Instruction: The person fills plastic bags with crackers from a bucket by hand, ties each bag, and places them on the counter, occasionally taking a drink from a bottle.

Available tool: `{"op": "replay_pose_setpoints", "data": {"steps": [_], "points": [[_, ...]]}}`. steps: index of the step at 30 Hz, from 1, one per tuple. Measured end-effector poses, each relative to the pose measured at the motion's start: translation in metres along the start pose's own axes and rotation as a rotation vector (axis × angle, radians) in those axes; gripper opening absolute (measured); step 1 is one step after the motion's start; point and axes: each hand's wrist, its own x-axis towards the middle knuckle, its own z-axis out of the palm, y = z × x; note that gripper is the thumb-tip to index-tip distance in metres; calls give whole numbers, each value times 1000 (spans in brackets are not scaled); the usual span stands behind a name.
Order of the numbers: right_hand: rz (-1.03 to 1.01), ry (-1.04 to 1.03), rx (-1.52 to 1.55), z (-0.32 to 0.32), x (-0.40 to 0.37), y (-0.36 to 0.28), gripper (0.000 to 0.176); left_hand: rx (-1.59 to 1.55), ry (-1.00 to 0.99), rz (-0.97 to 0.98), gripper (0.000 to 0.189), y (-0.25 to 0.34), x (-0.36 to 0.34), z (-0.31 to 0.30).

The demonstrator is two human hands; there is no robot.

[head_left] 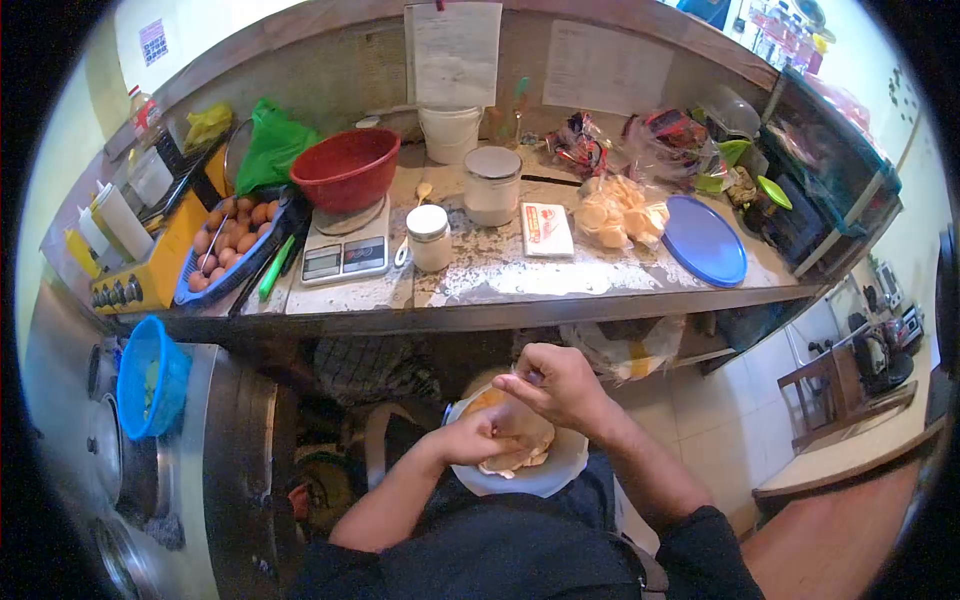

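Over my lap stands a whitish tub (560,470). In it, between my hands, is what looks like a clear plastic bag (525,425) with pale, flat, roundish pieces inside. My right hand (560,385) is raised at the upper right of the tub, its fingers closed in a pinch on the top of the bag. Lower and to the left, my left hand (475,437) has its fingers curled against the bag's side; its fingertips are partly hidden. An orange-tan patch shows behind the bag at the far side of the tub.
Along the worktop stand a red bowl (345,168) on a scale (345,262), a lidded jar (430,240), a blue lid (705,240) and bagged pale pieces (615,212). Eggs (235,235) fill a blue basket at left. A blue colander (150,380) sits on the left counter.
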Motion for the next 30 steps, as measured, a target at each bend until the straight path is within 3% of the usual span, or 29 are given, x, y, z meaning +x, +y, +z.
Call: {"op": "replay_pose_setpoints", "data": {"steps": [1, 2, 3, 4, 6, 7, 9, 10, 11, 13, 14, 17, 18, 19, 20, 21, 22, 25, 26, 27, 28, 29, 30], "points": [[56, -6, 43, 0, -1, -3, 35, -1, -1, 0, 43, -5, 1, 2], [113, -11, 87, 1, -2, -6, 34, 92, 126, 60, 46, -11, 1, 6], [111, -10, 88, 5, -3, -7, 34, 188, 255, 121, 48, -13, 2, 10], [42, -11, 97, 11, -3, -7, 33, 194, 257, 124, 48, -13, 6, 13], [-31, -45, 111, 13, -2, -11, 32, 855, 419, 425, 49, -11, 15, 21], [-26, -42, 110, 12, -1, -12, 32, 854, 414, 425, 49, -12, 16, 22], [-83, 21, 41, 11, 1, -14, 30, 789, 248, 168, 57, -12, 17, 19], [-43, 9, 42, 9, 0, -13, 26, 726, 188, 133, 52, 13, 11, 21], [-41, 9, 41, 6, 0, -13, 26, 725, 186, 134, 52, 17, 7, 20], [-7, 21, 16, 1, 0, -12, 24, 216, 166, 105, 47, 19, -2, 15], [-7, 18, 14, -1, -1, -11, 24, 157, 186, 218, 37, -4, 4, 10], [65, 108, -13, -9, -3, -16, 24, 24, 41, 128, 31, -1, 6, 2], [-89, 166, -144, -15, -5, -25, 29, -69, -63, -56, 30, -6, 7, -7], [-243, 221, -274, -19, -7, -30, 36, -75, -61, -60, 30, -11, 9, -11], [-345, 49, -294, -21, -12, -29, 59, -90, -136, -25, 30, -15, 11, -14], [-342, 47, -291, -21, -16, -34, 59, -104, -213, 10, 31, -10, 12, -15], [-307, -18, -397, -21, -19, -43, 64, -19, -155, 6, 33, 16, 4, -11], [-141, -175, -510, -22, -32, -26, 73, 144, -215, 94, 36, -15, 18, -21], [4, -145, -307, -22, -37, -13, 61, 143, -76, 20, 41, -14, 16, -12], [149, -118, -101, -21, -41, -2, 50, 133, -68, 10, 41, -13, 13, -12], [160, -133, -88, -19, -48, 4, 50, 198, -52, 5, 40, -16, 10, -11], [219, -235, -48, -17, -56, 9, 39, 263, -44, -6, 39, -18, 8, -9], [283, -336, 0, -11, -66, 13, 28, 429, -4, 111, 45, -16, 2, -6]]}}
